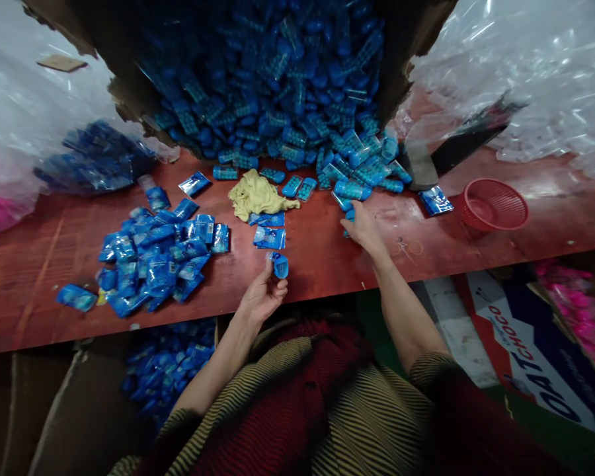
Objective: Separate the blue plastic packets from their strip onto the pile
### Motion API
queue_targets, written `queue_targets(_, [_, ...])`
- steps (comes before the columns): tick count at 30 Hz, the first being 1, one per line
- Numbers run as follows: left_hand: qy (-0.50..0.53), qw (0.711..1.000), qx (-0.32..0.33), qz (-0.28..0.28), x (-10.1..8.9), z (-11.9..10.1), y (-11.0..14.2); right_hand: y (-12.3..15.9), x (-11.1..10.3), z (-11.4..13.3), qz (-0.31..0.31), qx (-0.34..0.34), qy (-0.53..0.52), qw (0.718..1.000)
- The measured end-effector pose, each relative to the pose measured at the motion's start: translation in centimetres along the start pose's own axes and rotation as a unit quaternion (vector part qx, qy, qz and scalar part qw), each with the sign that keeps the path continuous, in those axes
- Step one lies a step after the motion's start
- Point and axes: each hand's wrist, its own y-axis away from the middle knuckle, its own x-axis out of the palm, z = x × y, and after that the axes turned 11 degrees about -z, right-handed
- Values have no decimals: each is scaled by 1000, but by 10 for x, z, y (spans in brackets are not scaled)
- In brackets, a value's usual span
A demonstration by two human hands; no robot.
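Observation:
My left hand (262,295) is closed near the table's front edge, with a small blue printed sleeve (280,266) pinched between thumb and fingers; its end looks open. My right hand (365,229) reaches to the front of a heap of blue containers, its fingers bent around a small blue container (348,223) that they partly hide. Another blue container (352,191) lies just beyond those fingertips. Between the hands, flat blue sleeves (269,238) lie beside a crumpled yellow cloth (256,196). Left of my left hand is a pile of blue wrapped packs (158,261).
A torn cardboard box (401,73) spills blue containers onto the red table (297,284). A red plastic basket (496,205) stands at right, near a blue packet (435,200). Clear plastic bags (540,79) fill the back right. Below the table are more blue packs (173,363).

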Motion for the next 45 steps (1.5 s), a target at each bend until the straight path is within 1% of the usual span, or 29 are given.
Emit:
queue_targets(2, [3, 1000, -3, -15, 0, 0, 0, 5, 10, 4, 3, 9, -101, 995])
queue_targets(3, [2, 1000, -4, -25, 0, 1, 0, 8, 14, 5, 3, 22, -154, 988])
queue_targets(5, [-1, 999, -5, -40, 0, 1, 0, 16, 18, 7, 3, 39, -248, 968])
queue_targets(8, [-12, 999, -4, -43, 2, 3, 0, 31, 14, 14, 13, 79, -352, 933])
queue_targets(10, [-15, 999, 2, -44, 3, 4, 0, 43, 6, 24, 51, 132, -422, 895])
queue_targets(12, [-13, 999, 11, -52, 5, 4, 0, 55, -2, 35, 109, 185, -497, 840])
queue_targets(14, [-7, 998, 22, -64, 6, 5, -1, 67, -10, 45, 174, 216, -553, 786])
queue_targets(15, [-6, 997, 27, -69, 6, 6, -1, 72, -12, 50, 204, 224, -569, 765])
queue_targets(16, [-7, 997, 31, -74, 6, 6, -1, 76, -14, 54, 229, 230, -576, 750])
queue_targets(17, [-10, 996, 37, -75, 5, 7, -2, 79, -15, 57, 248, 235, -576, 742])
queue_targets(18, [-16, 996, 44, -73, 4, 8, -3, 82, -15, 59, 260, 239, -573, 739])
queue_targets(20, [-28, 995, 70, -63, 2, 10, -5, 84, -14, 63, 265, 247, -563, 743])
queue_targets(24, [-47, 988, 145, -22, -5, 13, -9, 84, -13, 64, 247, 254, -550, 756])
queue_targets(28, [-60, 980, 191, 12, -10, 14, -10, 88, -13, 63, 245, 241, -562, 752])
queue_targets(33, [-80, 972, 220, 25, -10, 12, -7, 96, -14, 63, 243, 228, -583, 741])
queue_targets(39, [-76, 964, 253, 23, -9, 10, -5, 103, -13, 67, 232, 240, -599, 728])
queue_targets(42, [-59, 963, 261, 14, -8, 8, -5, 109, -11, 70, 205, 251, -606, 727])
queue_targets(45, [-48, 966, 255, 4, -6, 5, -4, 114, -10, 73, 181, 261, -607, 728])
